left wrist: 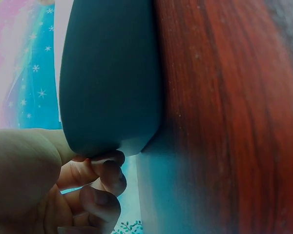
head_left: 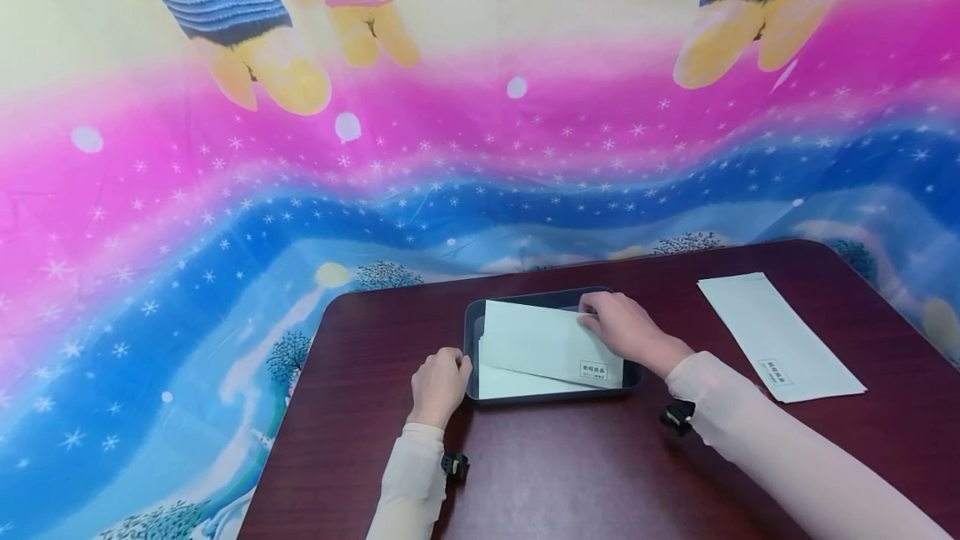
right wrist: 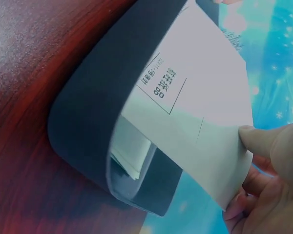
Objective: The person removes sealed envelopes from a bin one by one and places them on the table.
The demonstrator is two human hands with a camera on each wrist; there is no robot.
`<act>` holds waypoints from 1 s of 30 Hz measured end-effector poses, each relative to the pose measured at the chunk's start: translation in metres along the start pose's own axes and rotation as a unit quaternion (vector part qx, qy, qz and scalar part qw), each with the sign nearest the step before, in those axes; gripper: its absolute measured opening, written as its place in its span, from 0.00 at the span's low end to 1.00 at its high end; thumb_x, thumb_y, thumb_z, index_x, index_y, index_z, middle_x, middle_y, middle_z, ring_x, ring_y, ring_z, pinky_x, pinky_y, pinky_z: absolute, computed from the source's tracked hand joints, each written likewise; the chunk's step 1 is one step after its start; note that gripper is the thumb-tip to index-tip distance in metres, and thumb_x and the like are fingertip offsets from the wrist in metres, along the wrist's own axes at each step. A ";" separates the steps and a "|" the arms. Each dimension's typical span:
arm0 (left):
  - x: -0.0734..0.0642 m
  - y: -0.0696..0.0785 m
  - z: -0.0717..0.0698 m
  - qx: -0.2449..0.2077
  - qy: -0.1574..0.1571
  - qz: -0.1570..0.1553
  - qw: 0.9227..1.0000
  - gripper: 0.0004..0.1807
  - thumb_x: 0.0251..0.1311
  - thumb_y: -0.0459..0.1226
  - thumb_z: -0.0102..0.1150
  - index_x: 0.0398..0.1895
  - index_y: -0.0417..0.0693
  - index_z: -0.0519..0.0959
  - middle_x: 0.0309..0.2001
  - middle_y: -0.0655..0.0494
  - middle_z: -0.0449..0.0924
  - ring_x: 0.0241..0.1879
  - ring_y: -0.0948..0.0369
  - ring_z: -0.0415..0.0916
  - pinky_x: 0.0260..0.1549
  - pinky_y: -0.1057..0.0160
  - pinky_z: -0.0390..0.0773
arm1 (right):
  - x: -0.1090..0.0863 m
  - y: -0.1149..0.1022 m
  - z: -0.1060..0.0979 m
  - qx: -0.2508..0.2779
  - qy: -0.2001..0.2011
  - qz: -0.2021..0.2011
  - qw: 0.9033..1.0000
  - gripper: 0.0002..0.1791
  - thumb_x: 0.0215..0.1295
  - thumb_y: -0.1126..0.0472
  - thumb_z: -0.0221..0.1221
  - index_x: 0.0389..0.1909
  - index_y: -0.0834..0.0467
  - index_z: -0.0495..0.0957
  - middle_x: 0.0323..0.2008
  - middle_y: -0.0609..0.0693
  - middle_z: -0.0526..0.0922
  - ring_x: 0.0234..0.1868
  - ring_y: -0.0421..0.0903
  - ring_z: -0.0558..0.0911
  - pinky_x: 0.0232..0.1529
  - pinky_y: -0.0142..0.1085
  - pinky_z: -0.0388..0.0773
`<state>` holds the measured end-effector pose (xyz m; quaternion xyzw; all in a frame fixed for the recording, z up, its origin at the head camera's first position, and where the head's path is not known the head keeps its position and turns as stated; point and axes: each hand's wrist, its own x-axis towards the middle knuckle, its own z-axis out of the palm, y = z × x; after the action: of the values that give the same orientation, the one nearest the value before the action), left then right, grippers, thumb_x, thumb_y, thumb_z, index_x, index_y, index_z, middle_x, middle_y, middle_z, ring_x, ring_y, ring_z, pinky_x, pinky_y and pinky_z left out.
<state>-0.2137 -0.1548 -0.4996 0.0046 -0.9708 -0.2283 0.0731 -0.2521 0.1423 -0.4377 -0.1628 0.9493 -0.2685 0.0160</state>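
Note:
A dark rectangular tray (head_left: pixel 551 402) sits on the table with white envelopes (head_left: pixel 517 386) lying in it. My left hand (head_left: pixel 438 383) grips the tray's left end; in the left wrist view its thumb lies over the rim of the tray wall (left wrist: pixel 112 78) and the fingers (left wrist: pixel 112 178) curl against the outside. At the tray's right end my right hand (head_left: pixel 633 332) pinches the top envelope (head_left: pixel 540 340), which bears a small printed box. The right wrist view shows this envelope (right wrist: pixel 205 87) tilted up above the others, its corner between thumb and fingers.
To the right on the dark red wooden table (head_left: pixel 570 482) lies a separate stack of white envelopes (head_left: pixel 776 336), printed likewise. A colourful patterned cloth (head_left: pixel 450 140) hangs behind the table's far edge.

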 end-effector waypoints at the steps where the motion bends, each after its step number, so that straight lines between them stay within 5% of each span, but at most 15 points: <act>1: 0.000 0.000 0.000 -0.001 -0.001 -0.001 1.000 0.27 0.70 0.39 0.57 0.12 0.56 0.60 0.10 0.63 0.53 0.10 0.63 0.51 0.13 0.64 0.51 | -0.001 -0.001 -0.001 0.001 0.003 0.004 1.000 0.04 0.72 0.61 0.60 0.38 0.56 0.81 0.28 0.48 0.81 0.24 0.43 0.70 0.29 0.37 0.67; 30: 0.002 -0.002 0.004 0.004 -0.001 -0.009 1.000 0.24 0.70 0.40 0.57 0.13 0.55 0.67 0.11 0.62 0.55 0.11 0.62 0.54 0.14 0.64 0.52 | -0.023 0.000 -0.036 0.027 0.067 0.003 0.997 0.03 0.72 0.63 0.59 0.39 0.59 0.81 0.34 0.54 0.85 0.27 0.43 0.75 0.30 0.37 0.70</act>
<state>-0.2168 -0.1546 -0.5035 0.0139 -0.9717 -0.2253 0.0702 -0.2346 0.1675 -0.4078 -0.1410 0.9412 -0.3041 -0.0421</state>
